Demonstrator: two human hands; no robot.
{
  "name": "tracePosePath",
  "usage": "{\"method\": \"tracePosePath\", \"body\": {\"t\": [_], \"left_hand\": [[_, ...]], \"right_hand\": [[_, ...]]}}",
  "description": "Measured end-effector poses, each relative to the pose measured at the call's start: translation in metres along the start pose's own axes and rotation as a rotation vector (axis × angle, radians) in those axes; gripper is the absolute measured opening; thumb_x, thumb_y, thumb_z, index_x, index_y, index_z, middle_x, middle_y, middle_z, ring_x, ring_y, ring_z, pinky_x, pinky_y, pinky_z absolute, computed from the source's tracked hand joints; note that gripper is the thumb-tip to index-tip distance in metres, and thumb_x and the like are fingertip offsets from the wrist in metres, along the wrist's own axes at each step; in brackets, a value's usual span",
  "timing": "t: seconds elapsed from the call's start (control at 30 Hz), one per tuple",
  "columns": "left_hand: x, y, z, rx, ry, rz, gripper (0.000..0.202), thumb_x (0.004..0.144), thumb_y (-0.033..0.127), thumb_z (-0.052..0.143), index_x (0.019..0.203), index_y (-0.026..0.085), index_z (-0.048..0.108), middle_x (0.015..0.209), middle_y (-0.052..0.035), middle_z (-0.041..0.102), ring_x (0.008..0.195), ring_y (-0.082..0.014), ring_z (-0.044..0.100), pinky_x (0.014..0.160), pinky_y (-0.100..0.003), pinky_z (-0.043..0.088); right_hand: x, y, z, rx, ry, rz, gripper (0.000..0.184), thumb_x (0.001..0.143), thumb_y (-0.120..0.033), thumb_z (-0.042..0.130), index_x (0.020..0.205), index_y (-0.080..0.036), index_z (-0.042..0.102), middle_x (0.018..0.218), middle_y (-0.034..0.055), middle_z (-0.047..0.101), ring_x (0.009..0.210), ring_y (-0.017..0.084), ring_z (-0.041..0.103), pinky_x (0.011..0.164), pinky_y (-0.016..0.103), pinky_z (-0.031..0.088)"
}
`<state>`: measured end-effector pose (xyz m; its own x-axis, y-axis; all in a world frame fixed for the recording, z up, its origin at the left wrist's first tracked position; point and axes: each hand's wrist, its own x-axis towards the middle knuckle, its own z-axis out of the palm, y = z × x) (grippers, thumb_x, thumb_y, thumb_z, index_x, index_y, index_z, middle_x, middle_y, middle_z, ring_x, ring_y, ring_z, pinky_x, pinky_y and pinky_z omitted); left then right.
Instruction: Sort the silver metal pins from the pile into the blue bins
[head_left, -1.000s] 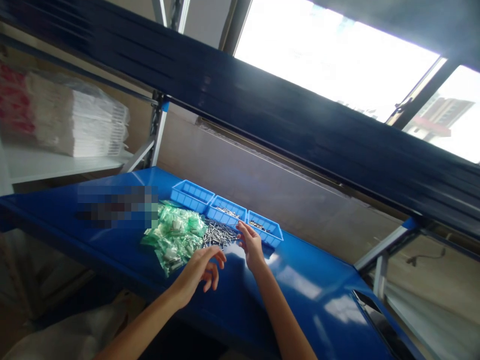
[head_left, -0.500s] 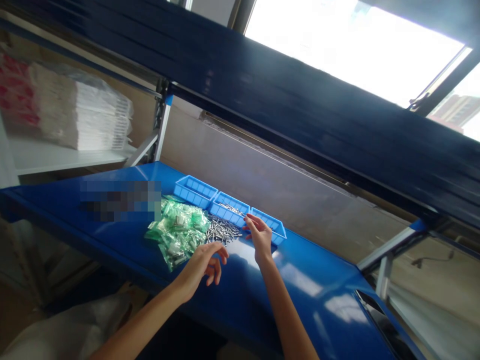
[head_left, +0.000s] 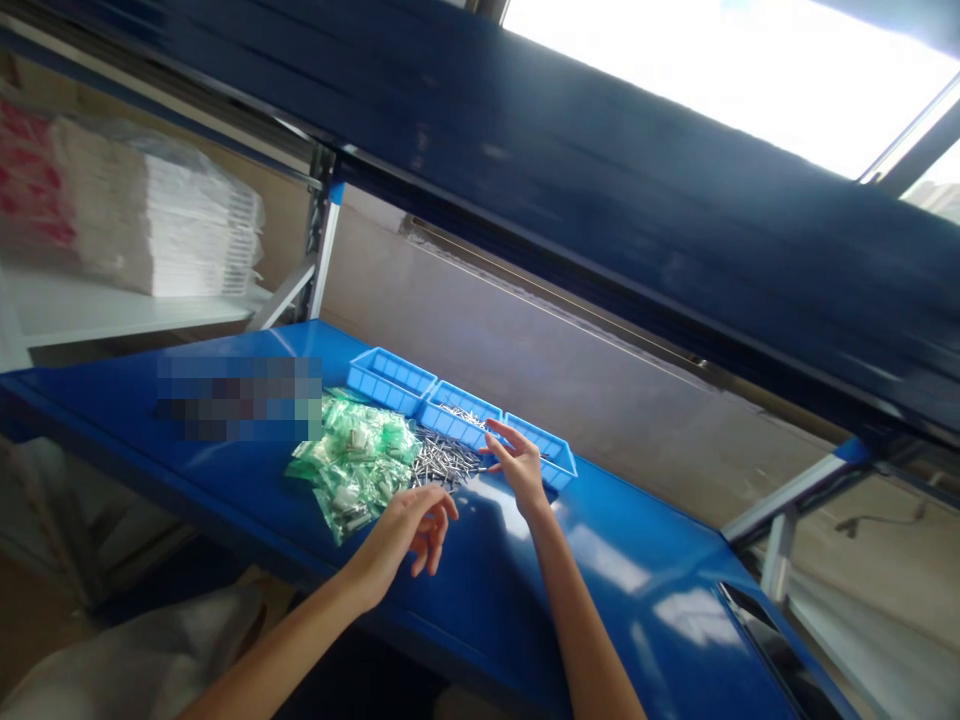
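My right hand (head_left: 519, 466) hovers at the front of the blue bins, thumb and fingers apart, with nothing visible between them. Below and to its left, my left hand (head_left: 418, 525) hangs over the table with loosely bent fingers spread from each other; I make out nothing held in it. Between the hands and the bins lies a heap of thin metal pins or rivets (head_left: 444, 460). Left of that heap is a pile of greenish clear plastic bags (head_left: 356, 465) with small parts inside. The middle bin (head_left: 457, 428) holds more small silvery pieces.
A left bin (head_left: 386, 388) and a right bin (head_left: 559, 468) flank the middle one along the blue table's (head_left: 622, 600) back edge. A dark flat object (head_left: 772, 640) lies at the right. A blue beam (head_left: 525, 170) crosses above. Wrapped white stacks (head_left: 195, 230) sit on a left shelf.
My right hand's thumb and fingers have moved from close together to apart, near the same spot. My left hand has barely moved. The view has shifted slightly.
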<state>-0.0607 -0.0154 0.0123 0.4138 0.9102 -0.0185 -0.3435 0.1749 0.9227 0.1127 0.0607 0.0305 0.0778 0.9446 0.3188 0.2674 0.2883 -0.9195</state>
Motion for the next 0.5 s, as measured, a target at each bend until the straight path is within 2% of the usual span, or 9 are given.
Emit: {"method": "tracePosePath", "body": {"t": [0.13,0.23,0.33,0.43,0.5], "left_hand": [[-0.003,0.005,0.001,0.040,-0.059,-0.023,0.035,0.080,0.046,0.040,0.069,0.015,0.052,0.050,0.0043,0.045,0.033,-0.0056,0.045,0.031,-0.014,0.012],[-0.010,0.007,0.005,0.164,-0.237,-0.029,0.036,0.081,0.045,0.039,0.070,0.015,0.055,0.052,0.0024,0.050,0.034,-0.0049,0.044,0.032,-0.015,0.011],[-0.014,0.005,0.010,0.333,-0.403,-0.044,0.033,0.079,0.042,0.045,0.067,0.014,0.057,0.049,0.0017,0.052,0.033,-0.0049,0.041,0.033,-0.016,0.020],[-0.013,0.001,0.011,0.403,-0.407,-0.049,0.032,0.076,0.043,0.048,0.067,0.014,0.058,0.049,0.0018,0.054,0.033,-0.0053,0.042,0.035,-0.017,0.026],[-0.010,0.000,0.009,0.370,-0.343,-0.045,0.034,0.077,0.044,0.047,0.068,0.014,0.058,0.048,0.0016,0.053,0.032,-0.0056,0.042,0.033,-0.016,0.020]], "right_hand": [[-0.006,-0.005,0.005,-0.077,-0.086,-0.033,0.038,0.065,-0.045,0.064,0.089,-0.017,0.068,0.082,0.0081,0.068,0.056,0.015,0.061,0.039,0.021,0.043],[-0.010,-0.002,0.007,-0.128,-0.246,-0.060,0.029,0.063,-0.043,0.067,0.077,-0.017,0.070,0.073,0.0058,0.067,0.047,0.011,0.054,0.040,0.022,0.041],[-0.014,0.000,0.010,-0.190,-0.356,-0.088,0.026,0.061,-0.042,0.069,0.072,-0.018,0.070,0.071,0.0048,0.067,0.044,0.009,0.049,0.039,0.021,0.037],[-0.018,0.000,0.014,-0.245,-0.410,-0.147,0.026,0.059,-0.042,0.070,0.073,-0.020,0.071,0.076,0.0040,0.066,0.046,0.008,0.046,0.040,0.020,0.035],[-0.020,0.001,0.017,-0.280,-0.466,-0.185,0.023,0.060,-0.040,0.070,0.074,-0.021,0.071,0.078,0.0033,0.065,0.049,0.009,0.047,0.044,0.021,0.037]]}}
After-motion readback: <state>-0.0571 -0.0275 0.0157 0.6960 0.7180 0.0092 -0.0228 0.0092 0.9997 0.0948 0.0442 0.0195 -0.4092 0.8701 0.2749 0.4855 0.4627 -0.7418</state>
